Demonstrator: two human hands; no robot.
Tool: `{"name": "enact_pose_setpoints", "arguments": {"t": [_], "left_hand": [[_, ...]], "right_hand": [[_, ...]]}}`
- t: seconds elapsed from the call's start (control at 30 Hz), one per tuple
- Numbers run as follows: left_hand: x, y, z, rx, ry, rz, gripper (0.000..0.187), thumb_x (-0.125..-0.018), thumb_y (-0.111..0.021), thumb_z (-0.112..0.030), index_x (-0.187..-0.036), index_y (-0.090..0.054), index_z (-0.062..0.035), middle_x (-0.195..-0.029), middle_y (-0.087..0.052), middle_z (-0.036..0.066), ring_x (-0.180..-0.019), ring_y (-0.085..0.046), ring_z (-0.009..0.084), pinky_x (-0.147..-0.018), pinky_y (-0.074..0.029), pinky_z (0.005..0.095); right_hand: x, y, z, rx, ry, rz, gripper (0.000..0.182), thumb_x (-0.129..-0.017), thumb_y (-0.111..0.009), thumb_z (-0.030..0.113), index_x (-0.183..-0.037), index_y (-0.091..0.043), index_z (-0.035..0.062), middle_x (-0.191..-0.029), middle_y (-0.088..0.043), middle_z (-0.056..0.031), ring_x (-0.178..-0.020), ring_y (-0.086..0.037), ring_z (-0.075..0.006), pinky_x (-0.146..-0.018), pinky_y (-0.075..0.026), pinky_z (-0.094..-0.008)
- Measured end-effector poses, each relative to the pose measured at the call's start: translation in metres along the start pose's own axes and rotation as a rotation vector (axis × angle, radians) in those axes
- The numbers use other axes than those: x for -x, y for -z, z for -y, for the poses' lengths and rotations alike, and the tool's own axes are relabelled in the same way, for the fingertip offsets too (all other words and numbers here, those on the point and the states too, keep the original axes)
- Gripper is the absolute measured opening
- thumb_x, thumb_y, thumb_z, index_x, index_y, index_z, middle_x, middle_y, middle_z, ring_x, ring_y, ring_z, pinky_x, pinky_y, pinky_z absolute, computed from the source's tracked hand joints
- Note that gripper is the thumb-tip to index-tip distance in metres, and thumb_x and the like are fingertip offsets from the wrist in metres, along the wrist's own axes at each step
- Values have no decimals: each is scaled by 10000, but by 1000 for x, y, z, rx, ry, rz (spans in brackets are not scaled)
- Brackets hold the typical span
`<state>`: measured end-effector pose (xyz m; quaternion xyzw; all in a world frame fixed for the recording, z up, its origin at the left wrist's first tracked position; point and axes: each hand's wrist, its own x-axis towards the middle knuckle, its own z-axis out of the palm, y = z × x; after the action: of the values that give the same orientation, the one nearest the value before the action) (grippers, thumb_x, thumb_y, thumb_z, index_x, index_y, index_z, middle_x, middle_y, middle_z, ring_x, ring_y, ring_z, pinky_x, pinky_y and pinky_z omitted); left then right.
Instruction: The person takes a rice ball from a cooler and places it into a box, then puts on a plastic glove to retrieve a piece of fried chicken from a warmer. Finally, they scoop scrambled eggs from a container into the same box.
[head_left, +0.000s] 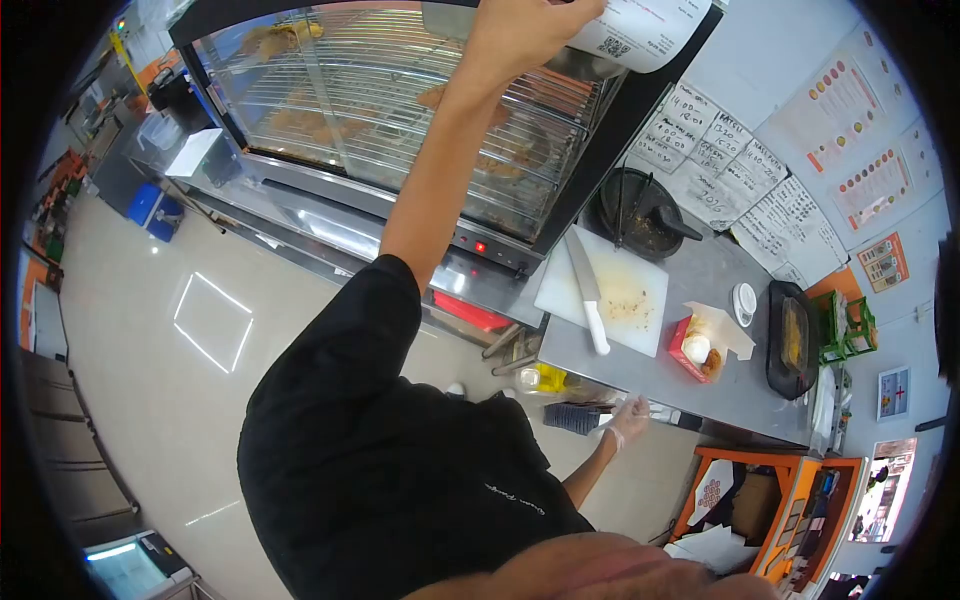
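My left hand [530, 38] reaches up to the top of a glass food warmer [390, 120], fingers closed at the upper frame edge. What they grip is cut off from view. Right beside it is a white printed sheet [650, 30] with a QR code. Below the counter's front edge hangs my right hand [627, 422] in a clear plastic glove, its fingers drawn together with nothing visible in them. Fried pieces [500, 165] lie on the wire racks behind the glass. A red box [697, 345] on the counter holds a white round item and browned food.
A knife [583, 285] rests on a white cutting board [630, 300]. Behind it is a black pan [640, 215] with tongs. A black tray [791, 340] and a small white lidded cup [743, 303] stand further right. An orange shelf unit [790, 470] is below.
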<state>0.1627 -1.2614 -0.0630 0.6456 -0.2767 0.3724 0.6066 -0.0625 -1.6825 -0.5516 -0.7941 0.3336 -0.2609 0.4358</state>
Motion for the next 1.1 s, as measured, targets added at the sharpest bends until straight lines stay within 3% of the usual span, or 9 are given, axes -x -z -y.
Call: {"name": "enact_pose_setpoints", "arguments": {"t": [0.33, 0.43, 0.53, 0.73, 0.8, 0.93, 1.0, 1.07, 1.1], "left_hand": [[4, 0, 1, 62, 26, 10, 429, -853, -594, 33, -1280, -587, 0, -897, -670, 63, -789, -621, 92, -691, -505, 217], [2, -2, 11, 115, -38, 23, 428, -853, -590, 44, -1278, -587, -3, -912, -669, 63, -803, -618, 89, -702, -504, 215], [3, -3, 15, 135, -10, 49, 395, -857, -574, 44, -1249, -603, 4, -948, -667, 57, -818, -616, 90, -711, -499, 205], [22, -23, -31, -79, 180, -99, 356, -848, -541, 46, -1187, -642, 8, -999, -664, 20, -825, -602, 99, -704, -519, 237], [21, -17, 16, -78, -123, -20, 308, -884, -539, -62, -1173, -636, -10, -1075, -656, 93, -909, -631, 209, -780, -520, 343], [64, -4, 4, 163, 6, 159, 483, -897, -519, -50, -1361, -480, 81, -1356, -515, 249, -1195, -558, 300, -1024, -443, 413], [100, -11, 5, 252, 78, 212, 423, -886, -565, -69, -1281, -559, 81, -1279, -574, 238, -1146, -584, 290, -970, -480, 394], [147, -20, 14, -75, 136, 238, 296, -851, -621, -39, -1137, -696, -26, -1095, -682, 118, -893, -644, 159, -736, -500, 237], [176, -34, 9, 100, 374, 255, 248, -832, -657, -14, -1070, -724, -33, -1034, -687, 87, -798, -594, 111, -658, -456, 195]], "right_hand": [[23, -2, 60, -1, 9, 37, 293, -898, -620, 81, -1164, -623, -42, -938, -645, -132, -788, -650, -202, -676, -545, -304], [23, 1, 53, -15, -28, 57, 297, -910, -641, 142, -1155, -630, -25, -1040, -679, -171, -942, -656, -236, -848, -513, -330], [29, 4, 55, -36, 8, 17, 289, -896, -618, 91, -1152, -630, -43, -943, -660, -145, -867, -669, -220, -720, -545, -321], [27, 7, 39, 141, 70, 54, 308, -899, -604, 130, -1155, -628, -39, -1070, -663, -208, -1032, -642, -296, -909, -484, -366], [33, 11, 44, 56, 96, 22, 305, -885, -610, 158, -1137, -642, -11, -1078, -664, -206, -977, -645, -310, -876, -493, -371], [34, 26, 68, 131, 35, 58, 275, -869, -612, 156, -1097, -658, 8, -941, -665, -211, -866, -648, -340, -764, -509, -386], [33, 36, 79, 151, 77, 57, 269, -866, -618, 171, -1063, -661, -6, -853, -659, -213, -806, -651, -346, -711, -510, -405], [20, 42, 71, 226, 88, 80, 288, -856, -637, 185, -1075, -663, -1, -905, -665, -219, -838, -649, -359, -743, -513, -405], [9, 46, 66, 263, 94, 95, 299, -851, -647, 192, -1080, -664, 2, -931, -667, -222, -854, -648, -366, -759, -514, -406]]}}
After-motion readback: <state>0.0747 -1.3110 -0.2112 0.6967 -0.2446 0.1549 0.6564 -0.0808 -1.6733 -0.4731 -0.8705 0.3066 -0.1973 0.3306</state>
